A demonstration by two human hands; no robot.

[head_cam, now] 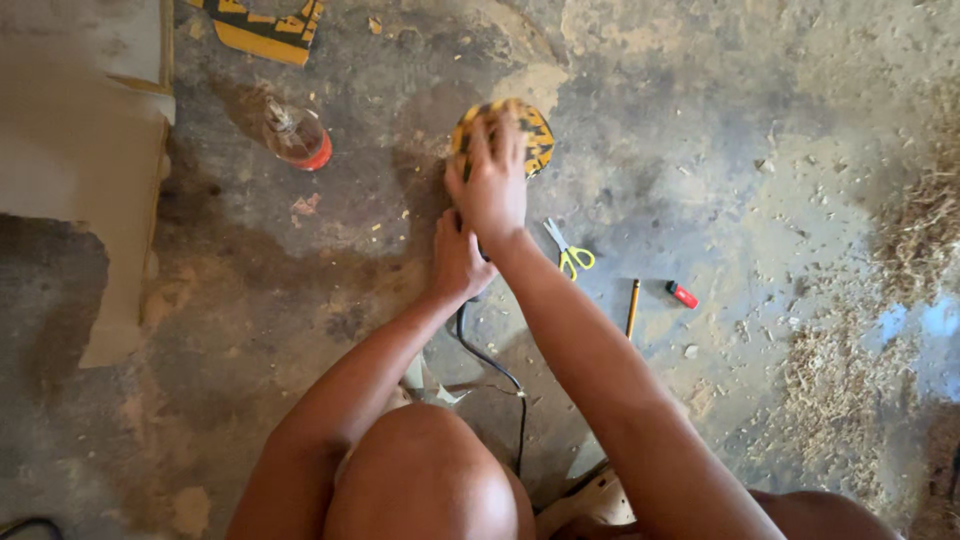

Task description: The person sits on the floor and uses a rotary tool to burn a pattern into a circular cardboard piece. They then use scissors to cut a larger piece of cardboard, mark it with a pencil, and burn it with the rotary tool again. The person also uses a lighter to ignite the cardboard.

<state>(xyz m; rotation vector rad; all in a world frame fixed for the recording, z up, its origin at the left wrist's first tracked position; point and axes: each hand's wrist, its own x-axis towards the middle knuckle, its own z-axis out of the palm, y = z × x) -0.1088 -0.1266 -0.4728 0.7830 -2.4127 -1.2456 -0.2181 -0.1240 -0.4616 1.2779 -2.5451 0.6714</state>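
Note:
My right hand (492, 180) presses flat on a round yellow disc with black markings (532, 135), which lies on the concrete floor (700, 120). Just behind it, my left hand (458, 262) grips something dark that my right wrist mostly hides. A black cable (492, 362) runs from under my hands back toward my knee. Both arms reach forward over my bent knee (425, 480).
A small bottle with red liquid (297, 137) stands to the left. Yellow-handled scissors (570, 252), a pencil (633, 307) and a small red object (682, 294) lie to the right. Cardboard (80, 150) covers the left floor, wood shavings (900, 260) the right. A yellow-black offcut (265, 28) lies beyond.

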